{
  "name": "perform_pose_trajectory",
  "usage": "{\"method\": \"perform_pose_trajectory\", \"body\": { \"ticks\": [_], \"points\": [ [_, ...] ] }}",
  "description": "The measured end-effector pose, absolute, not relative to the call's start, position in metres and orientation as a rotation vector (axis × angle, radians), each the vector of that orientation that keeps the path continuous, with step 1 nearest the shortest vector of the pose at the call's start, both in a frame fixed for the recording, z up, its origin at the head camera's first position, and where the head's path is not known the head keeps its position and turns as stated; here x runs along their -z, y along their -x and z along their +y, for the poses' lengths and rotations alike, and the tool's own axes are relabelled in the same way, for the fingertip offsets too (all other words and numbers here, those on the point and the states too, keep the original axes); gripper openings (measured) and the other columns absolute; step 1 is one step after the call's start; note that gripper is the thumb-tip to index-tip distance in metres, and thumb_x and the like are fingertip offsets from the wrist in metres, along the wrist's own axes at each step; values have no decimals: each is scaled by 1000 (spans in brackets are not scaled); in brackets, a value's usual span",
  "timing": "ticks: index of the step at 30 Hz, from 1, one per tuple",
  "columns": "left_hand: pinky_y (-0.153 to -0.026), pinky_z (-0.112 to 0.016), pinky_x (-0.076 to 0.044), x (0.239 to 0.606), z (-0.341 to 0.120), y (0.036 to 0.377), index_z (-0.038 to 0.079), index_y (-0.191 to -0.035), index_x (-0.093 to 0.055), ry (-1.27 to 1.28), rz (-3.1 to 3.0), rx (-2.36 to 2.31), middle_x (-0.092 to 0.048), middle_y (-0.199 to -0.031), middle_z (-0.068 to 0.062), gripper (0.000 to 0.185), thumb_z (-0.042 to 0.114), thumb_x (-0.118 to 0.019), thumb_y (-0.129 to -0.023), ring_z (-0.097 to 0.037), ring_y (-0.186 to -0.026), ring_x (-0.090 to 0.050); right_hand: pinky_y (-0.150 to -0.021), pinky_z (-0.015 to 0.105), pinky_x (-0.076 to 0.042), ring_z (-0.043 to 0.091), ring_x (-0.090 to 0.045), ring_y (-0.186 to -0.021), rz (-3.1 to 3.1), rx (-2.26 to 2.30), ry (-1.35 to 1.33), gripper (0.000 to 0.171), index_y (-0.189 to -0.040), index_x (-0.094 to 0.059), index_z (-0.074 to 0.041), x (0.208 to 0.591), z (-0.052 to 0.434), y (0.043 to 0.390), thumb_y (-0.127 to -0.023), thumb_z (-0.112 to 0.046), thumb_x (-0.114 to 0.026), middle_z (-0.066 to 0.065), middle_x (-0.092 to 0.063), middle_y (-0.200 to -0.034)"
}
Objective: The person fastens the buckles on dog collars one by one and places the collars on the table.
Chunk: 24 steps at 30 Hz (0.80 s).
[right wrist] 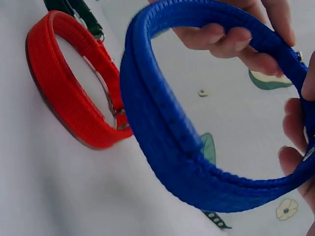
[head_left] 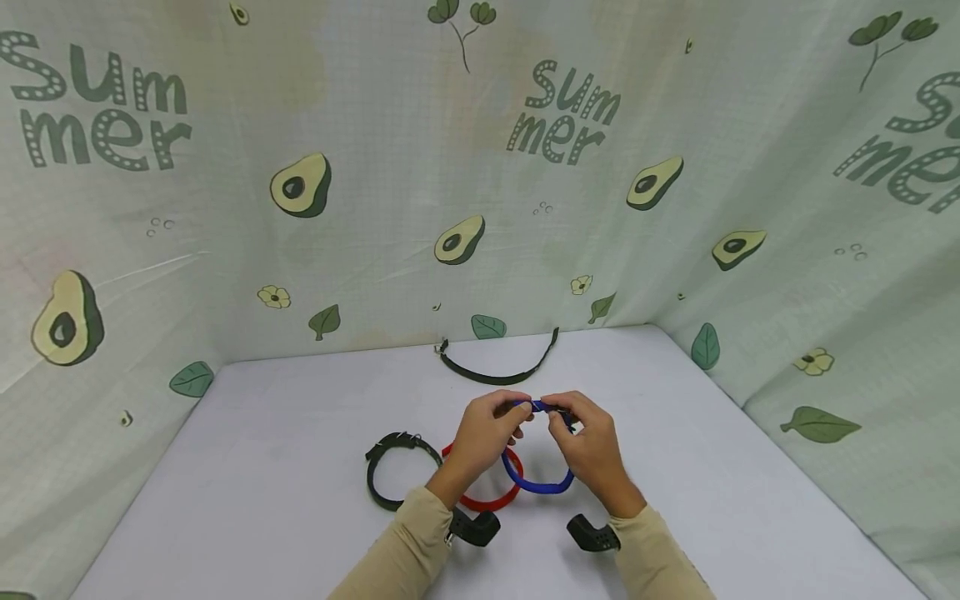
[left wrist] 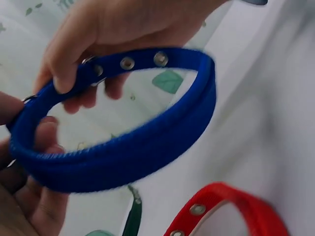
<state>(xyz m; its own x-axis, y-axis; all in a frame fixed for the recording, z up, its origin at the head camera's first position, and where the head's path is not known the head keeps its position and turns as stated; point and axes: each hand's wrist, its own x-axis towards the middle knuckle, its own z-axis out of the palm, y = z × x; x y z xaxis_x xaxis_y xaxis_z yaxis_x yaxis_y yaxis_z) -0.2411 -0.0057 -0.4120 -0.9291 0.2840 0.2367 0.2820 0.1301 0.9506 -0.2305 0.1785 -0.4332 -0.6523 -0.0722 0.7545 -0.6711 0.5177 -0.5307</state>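
Your left hand (head_left: 483,429) and right hand (head_left: 588,442) pinched the blue nylon loop collar (head_left: 536,483) at its 12 o'clock buckle; loop hung toward 6, equally near both.

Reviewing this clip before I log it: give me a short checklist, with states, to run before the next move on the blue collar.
1. Both hands hold blue collar: left hand, right hand. Ok.
2. Collar lifted off table. Ok.
3. Buckle seen between fingers. Cannot tell.
4. Red collar lies apart, closed. Ok.
5. Black collar lies apart from the hands. Ok.
6. Open dark strap at the back lies apart. Ok.
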Motion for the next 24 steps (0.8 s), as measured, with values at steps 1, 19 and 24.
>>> {"method": "perform_pose_trajectory", "body": {
  "ticks": [1,19,24],
  "points": [
    [-66,-32,-57,412,-6,242,9,-115,-71,-609,2399,-1937,-72,-92,1,26,29,-64,-99,-15,-71,-65,-65,22,-52,11,-60,-74,-2080,-1113,-597,25,-105,-74,-10,434,180,231,-87,7,-66,-4,-70,-95],
    [-62,-25,-55,426,0,243,17,-123,-69,-599,2788,-1362,-73,-95,0,32,24,-75,-92,-9,-76,-66,-59,25,-50,14,-60,-73,-2419,-1132,-305,20,-106,-75,-7,437,200,233,-86,-6,-73,-1,-72,-84],
    [-62,-26,-56,430,1,242,14,-120,-70,-541,2760,-1422,-74,-94,-3,29,20,-74,-93,-9,-73,-65,-56,26,-49,14,-60,-74,-2572,-1132,-239,19,-107,-74,-9,437,202,235,-88,-14,-75,0,-70,-87]
  ]
}}
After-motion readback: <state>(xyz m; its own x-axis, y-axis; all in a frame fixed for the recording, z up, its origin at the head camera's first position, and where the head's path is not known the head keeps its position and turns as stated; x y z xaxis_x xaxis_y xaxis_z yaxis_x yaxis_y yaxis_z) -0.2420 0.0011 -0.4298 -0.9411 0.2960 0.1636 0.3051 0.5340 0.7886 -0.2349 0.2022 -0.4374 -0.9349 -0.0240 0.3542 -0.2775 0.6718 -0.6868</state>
